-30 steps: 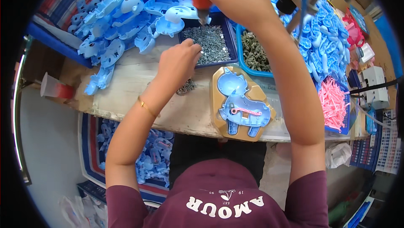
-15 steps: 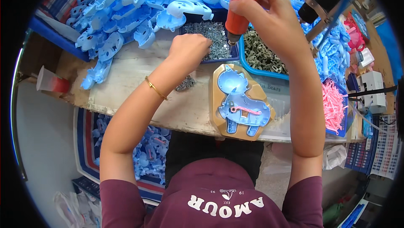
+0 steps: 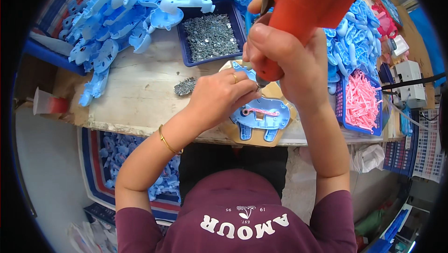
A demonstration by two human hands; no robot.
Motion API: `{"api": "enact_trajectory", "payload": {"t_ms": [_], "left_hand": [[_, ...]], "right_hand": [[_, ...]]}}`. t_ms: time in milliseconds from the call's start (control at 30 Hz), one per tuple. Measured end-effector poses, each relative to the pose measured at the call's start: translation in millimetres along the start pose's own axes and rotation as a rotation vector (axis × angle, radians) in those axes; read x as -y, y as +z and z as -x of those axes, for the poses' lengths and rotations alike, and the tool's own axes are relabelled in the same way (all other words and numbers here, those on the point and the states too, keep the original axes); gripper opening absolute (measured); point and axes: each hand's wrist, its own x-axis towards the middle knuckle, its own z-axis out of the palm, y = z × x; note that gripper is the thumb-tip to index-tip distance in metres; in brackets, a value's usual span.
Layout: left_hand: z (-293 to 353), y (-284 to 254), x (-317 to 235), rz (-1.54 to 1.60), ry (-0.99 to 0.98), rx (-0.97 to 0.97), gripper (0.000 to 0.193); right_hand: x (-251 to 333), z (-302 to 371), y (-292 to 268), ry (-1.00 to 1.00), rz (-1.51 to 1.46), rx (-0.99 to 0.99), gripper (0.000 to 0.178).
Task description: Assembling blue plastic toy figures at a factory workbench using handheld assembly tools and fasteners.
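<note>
The right hand (image 3: pixel 291 61) grips an orange-red power screwdriver (image 3: pixel 312 8), while the left hand (image 3: pixel 219 93) brings its bent fingers beside the driver tip (image 3: pixel 262 84) (whether they close on a piece, I cannot tell). Both have just come from the navy tray (image 3: pixel 210 61) of small metal pieces (image 3: pixel 210 36) to the blue animal-shaped toy shell (image 3: pixel 273 119) in its tan fixture (image 3: pixel 232 134), so the work is now at this shell.

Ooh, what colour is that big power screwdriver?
The power screwdriver in the right hand is orange-red, best seen in the head view.
</note>
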Motion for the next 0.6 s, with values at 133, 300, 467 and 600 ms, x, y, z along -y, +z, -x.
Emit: {"api": "enact_trajectory", "payload": {"t_ms": [133, 300, 467, 600], "left_hand": [[3, 6, -9, 0.069, -0.014, 0.003, 0.015], [10, 13, -20, 0.099, -0.034, 0.032, 0.018], [9, 5, -34, 0.042, -0.027, 0.083, 0.028], [15, 16, -37, 0.012, 0.078, 0.144, 0.035]], "right_hand": [[-4, 8, -3, -0.054, 0.028, -0.068, 0.039], [2, 17, -8, -0.041, 0.036, -0.012, 0.037], [3, 39, -17, 0.067, 0.128, -0.040, 0.033], [-19, 57, -39, 0.063, 0.093, -0.145, 0.034]]}}
